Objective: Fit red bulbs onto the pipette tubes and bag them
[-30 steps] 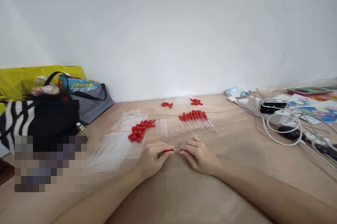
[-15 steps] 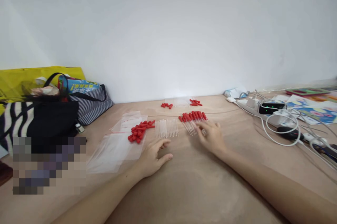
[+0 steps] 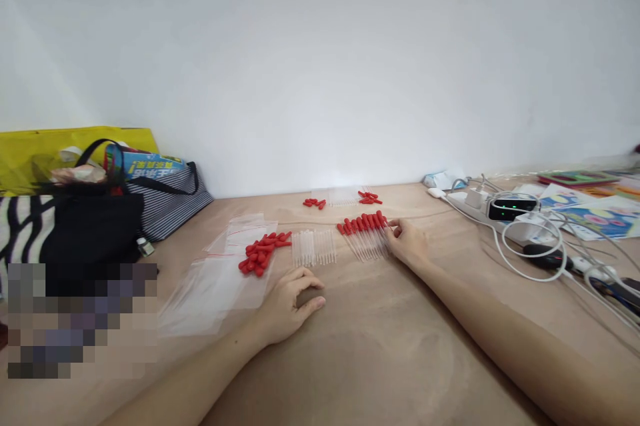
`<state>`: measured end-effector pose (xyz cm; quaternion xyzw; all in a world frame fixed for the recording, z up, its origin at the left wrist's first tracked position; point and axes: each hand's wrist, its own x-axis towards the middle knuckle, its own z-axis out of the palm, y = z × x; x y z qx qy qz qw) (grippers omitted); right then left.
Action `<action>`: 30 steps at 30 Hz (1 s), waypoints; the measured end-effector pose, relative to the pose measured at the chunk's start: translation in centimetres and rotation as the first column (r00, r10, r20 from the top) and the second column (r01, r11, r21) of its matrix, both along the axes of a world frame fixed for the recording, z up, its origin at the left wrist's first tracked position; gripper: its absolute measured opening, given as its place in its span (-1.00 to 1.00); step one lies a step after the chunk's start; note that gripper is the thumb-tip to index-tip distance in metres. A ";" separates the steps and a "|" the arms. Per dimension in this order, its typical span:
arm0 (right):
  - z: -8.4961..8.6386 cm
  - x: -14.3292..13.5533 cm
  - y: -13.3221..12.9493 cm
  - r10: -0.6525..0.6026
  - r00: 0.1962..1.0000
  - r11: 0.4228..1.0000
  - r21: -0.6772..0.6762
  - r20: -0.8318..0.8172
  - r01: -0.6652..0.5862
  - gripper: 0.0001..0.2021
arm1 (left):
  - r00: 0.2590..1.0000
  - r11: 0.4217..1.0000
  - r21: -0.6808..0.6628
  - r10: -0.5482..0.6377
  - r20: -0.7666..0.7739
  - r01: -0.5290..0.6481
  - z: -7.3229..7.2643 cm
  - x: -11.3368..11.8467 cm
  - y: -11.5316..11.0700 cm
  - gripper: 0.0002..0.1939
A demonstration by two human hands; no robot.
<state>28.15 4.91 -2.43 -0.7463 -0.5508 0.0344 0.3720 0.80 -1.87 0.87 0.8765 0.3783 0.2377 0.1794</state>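
My right hand (image 3: 411, 243) is at the right end of a row of glass droppers with red rubber bulbs (image 3: 367, 231). Its thumb and forefinger close around the outermost dropper, partly hiding it. My left hand (image 3: 290, 303) rests on the table, empty, fingers curved and thumb apart. Just beyond it lies a row of clear glass tubes (image 3: 314, 248) without bulbs. To their left, loose red rubber bulbs (image 3: 263, 253) are heaped partly over clear zip bags (image 3: 200, 299).
Against the wall lie more clear tubes (image 3: 343, 198) between two small groups of red bulbs (image 3: 314, 203). Bags, including a striped one (image 3: 173, 203), stand at the left. A power strip (image 3: 467, 203), white cables and printed sheets (image 3: 595, 216) occupy the right side of the table (image 3: 380, 353).
My right hand has shifted from over the bulbed droppers to their right end, and the droppers now lie closer together and more evenly. My left hand stays put. The view has shifted slightly.
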 end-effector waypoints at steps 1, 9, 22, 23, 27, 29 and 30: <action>0.1 -0.1 0.0 -0.005 1.000 1.000 -0.006 0.009 0.005 -0.76 | 1.000 1.000 0.000 -0.004 0.000 0.004 0.0 0.0 0.0 -0.87; 0.1 0.1 -0.4 -0.005 1.000 1.000 0.008 0.008 0.005 -0.78 | 1.000 1.000 0.012 -0.009 -0.002 0.009 -0.1 -0.1 0.1 -0.87; 0.5 -5.0 -3.9 0.323 0.832 0.868 0.208 0.451 -0.450 -0.84 | 0.999 0.995 0.080 0.052 0.007 -0.053 -0.3 0.0 0.1 -0.89; 0.6 -5.8 -3.8 0.321 0.838 0.877 0.196 0.442 -0.439 -0.83 | 0.995 0.987 0.128 0.100 0.011 -0.101 -0.4 -0.1 0.2 -0.89; 1.2 -9.1 -2.8 0.246 0.907 0.949 0.106 0.343 -0.298 -0.78 | 0.918 0.848 0.399 0.394 -0.036 -0.348 0.0 -1.2 1.7 -0.89; 1.5 -10.2 -2.0 0.188 0.938 0.978 0.030 0.292 -0.206 -0.77 | 0.854 0.769 0.496 0.511 -0.098 -0.403 0.7 -2.0 2.9 -0.90; 1.7 -10.6 -1.6 0.171 0.947 0.985 -0.015 0.272 -0.174 -0.77 | 0.827 0.746 0.526 0.546 -0.134 -0.408 1.1 -2.4 3.6 -0.89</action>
